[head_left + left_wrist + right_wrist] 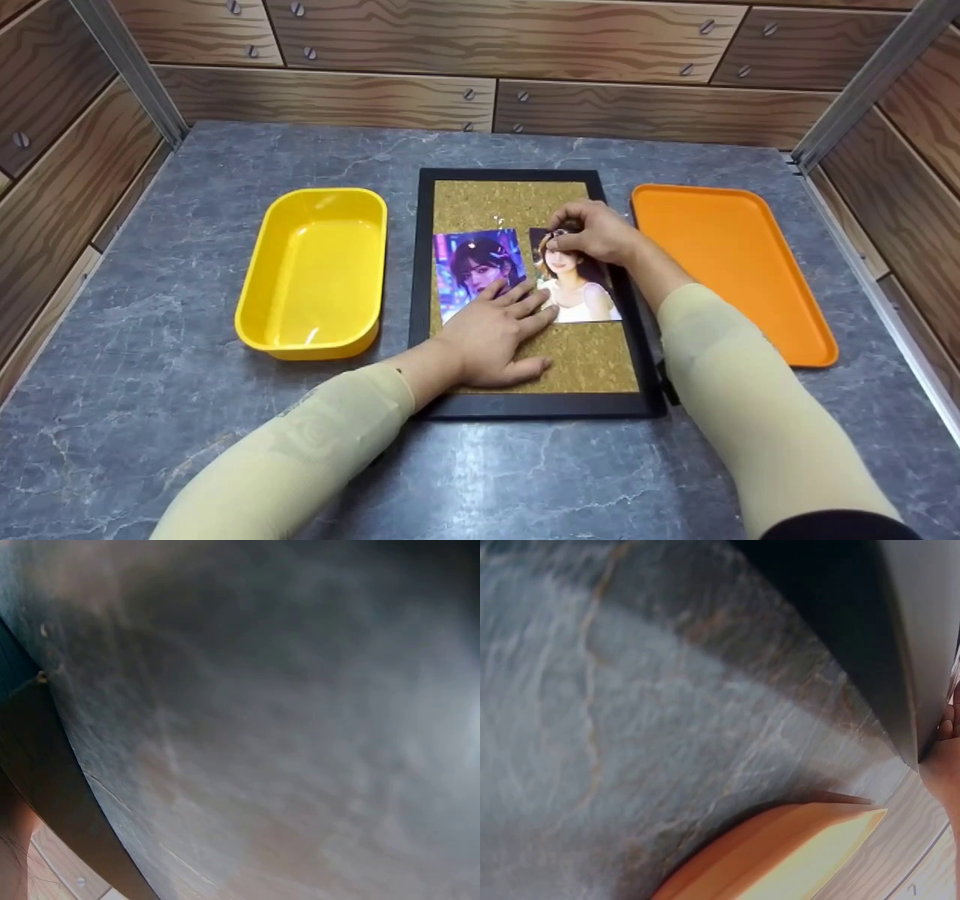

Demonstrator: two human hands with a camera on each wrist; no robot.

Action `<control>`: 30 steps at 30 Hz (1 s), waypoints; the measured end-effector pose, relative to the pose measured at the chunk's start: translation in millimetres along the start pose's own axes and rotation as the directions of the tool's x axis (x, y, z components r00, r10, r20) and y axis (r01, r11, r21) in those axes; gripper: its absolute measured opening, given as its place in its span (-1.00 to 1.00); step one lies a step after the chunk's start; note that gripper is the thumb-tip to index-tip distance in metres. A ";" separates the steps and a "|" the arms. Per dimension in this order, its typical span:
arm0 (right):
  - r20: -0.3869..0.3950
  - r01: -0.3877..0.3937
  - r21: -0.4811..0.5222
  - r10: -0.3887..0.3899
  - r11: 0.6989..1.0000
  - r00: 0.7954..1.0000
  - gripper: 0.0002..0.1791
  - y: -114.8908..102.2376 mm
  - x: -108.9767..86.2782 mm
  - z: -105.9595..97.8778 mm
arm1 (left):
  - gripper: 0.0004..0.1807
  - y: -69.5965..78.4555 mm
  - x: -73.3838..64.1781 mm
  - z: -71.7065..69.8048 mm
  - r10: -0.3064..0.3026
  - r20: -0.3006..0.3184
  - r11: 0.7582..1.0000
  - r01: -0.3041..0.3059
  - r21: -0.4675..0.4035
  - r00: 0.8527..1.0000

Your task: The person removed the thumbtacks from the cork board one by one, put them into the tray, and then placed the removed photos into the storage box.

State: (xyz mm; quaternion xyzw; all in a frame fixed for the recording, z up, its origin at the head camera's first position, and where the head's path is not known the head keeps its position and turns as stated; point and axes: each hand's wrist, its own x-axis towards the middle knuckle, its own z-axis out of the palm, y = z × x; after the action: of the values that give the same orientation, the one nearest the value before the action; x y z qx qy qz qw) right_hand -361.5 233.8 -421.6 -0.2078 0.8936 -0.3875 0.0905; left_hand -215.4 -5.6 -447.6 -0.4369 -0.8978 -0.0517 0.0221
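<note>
The left hand [499, 334], flat near the corkboard's [495, 199] lower-left corner, should press evenly; right hand's [596, 234] grip (hidden) I can't tell.

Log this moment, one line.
left hand: spread over purple photo, corkboard | right hand: curled over white-top photo, grip unclear | yellow tub: left of corkboard | orange tray: right of corkboard

The corkboard [574, 360] is speckled brown, the tub [319, 270] yellow, tray [727, 255] orange.
</note>
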 end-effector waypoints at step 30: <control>0.027 -0.022 0.115 0.020 0.993 0.999 -0.76 1.5 -1.8 -2.5 | -0.13 0.3 -0.2 -1.0 0.000 0.003 1.000 0.000 0.011 1.000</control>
State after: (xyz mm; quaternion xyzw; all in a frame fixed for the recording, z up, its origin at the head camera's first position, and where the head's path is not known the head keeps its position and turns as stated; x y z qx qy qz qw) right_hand -361.2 237.2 -421.0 -0.1977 0.8706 -0.4348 0.1177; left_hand -215.1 -5.7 -446.6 -0.4370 -0.8980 -0.0463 0.0232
